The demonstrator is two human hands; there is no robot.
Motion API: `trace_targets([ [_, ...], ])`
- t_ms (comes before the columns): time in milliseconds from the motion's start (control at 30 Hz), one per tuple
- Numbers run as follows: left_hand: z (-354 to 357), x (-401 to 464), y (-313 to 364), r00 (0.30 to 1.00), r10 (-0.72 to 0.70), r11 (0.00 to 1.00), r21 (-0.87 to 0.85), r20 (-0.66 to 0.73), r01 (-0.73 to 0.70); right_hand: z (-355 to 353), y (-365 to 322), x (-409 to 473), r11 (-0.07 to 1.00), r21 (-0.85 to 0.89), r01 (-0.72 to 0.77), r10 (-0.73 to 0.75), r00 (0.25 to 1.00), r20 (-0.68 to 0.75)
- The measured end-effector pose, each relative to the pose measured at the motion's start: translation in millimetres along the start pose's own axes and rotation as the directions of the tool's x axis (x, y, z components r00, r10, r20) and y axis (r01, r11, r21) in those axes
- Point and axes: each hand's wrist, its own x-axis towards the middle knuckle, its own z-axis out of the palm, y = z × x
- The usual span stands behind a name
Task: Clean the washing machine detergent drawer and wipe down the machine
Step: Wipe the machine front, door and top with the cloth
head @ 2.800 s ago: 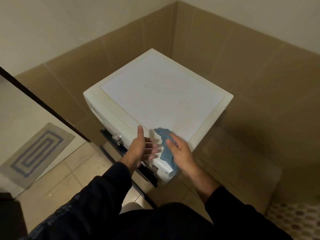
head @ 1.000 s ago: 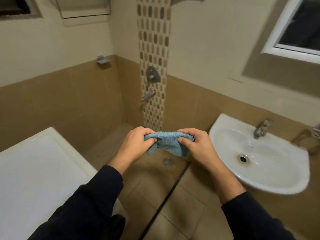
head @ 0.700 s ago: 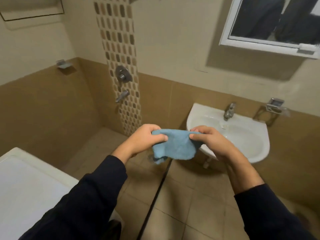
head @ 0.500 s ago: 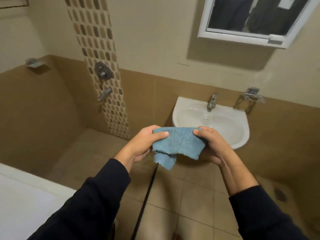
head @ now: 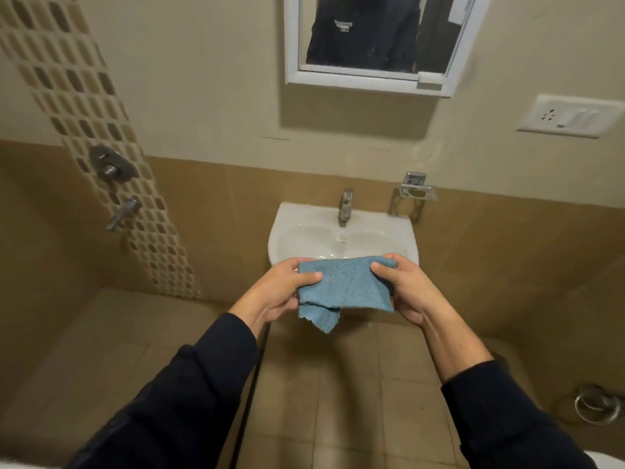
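Note:
A blue microfibre cloth (head: 346,286) is stretched between both hands in front of the sink, with one corner hanging down. My left hand (head: 277,292) pinches its left edge between thumb and fingers. My right hand (head: 402,289) grips its right edge the same way. The washing machine and its detergent drawer are out of view.
A white wall sink (head: 291,231) with a chrome tap (head: 345,208) stands straight ahead, just beyond the cloth. Above it hangs a mirror (head: 372,38). A shower valve (head: 110,164) and spout (head: 123,213) are on the left wall. A socket plate (head: 571,116) is at right.
I have turned away from the washing machine to face the sink. The cloth, earlier under my right hand on the machine's edge, is now held spread between both hands.

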Motion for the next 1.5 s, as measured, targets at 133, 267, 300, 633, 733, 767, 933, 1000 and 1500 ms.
trace_targets([
  [133,38,47,4,0.997,0.015,0.995,0.098,-0.073,-0.007,-49,-10,28,1.0,-0.003,0.005,-0.005,0.999,-0.047],
  [267,70,87,5,0.998,0.002,0.991,0.133,-0.068,0.007,-87,-20,51,0.999,0.037,0.002,0.001,0.996,-0.09],
  [300,78,98,6,0.998,0.0,0.99,0.143,-0.066,0.01,-97,-22,57,0.999,0.05,0.005,0.0,0.995,-0.102],
  [633,118,207,43,1.0,-0.011,0.98,0.2,-0.015,0.014,-153,-51,139,0.996,0.085,0.011,0.009,0.972,-0.236],
  [733,121,246,66,1.0,-0.002,0.978,0.208,0.015,-0.002,-162,-71,171,0.997,0.075,0.031,-0.01,0.962,-0.272],
  [767,122,258,73,1.0,0.003,0.977,0.211,0.022,-0.008,-164,-77,180,0.997,0.077,0.033,-0.01,0.959,-0.283],
  [933,128,318,110,0.999,0.018,0.969,0.246,0.048,-0.029,-176,-108,224,0.997,0.067,0.047,-0.024,0.95,-0.312],
  [1000,132,339,120,0.998,0.026,0.965,0.259,0.064,-0.042,-184,-117,241,0.996,0.071,0.062,-0.035,0.941,-0.335],
  [1500,182,451,106,0.992,-0.029,0.972,0.228,-0.119,0.055,-273,-118,357,0.979,-0.179,-0.1,0.031,0.934,-0.356],
])
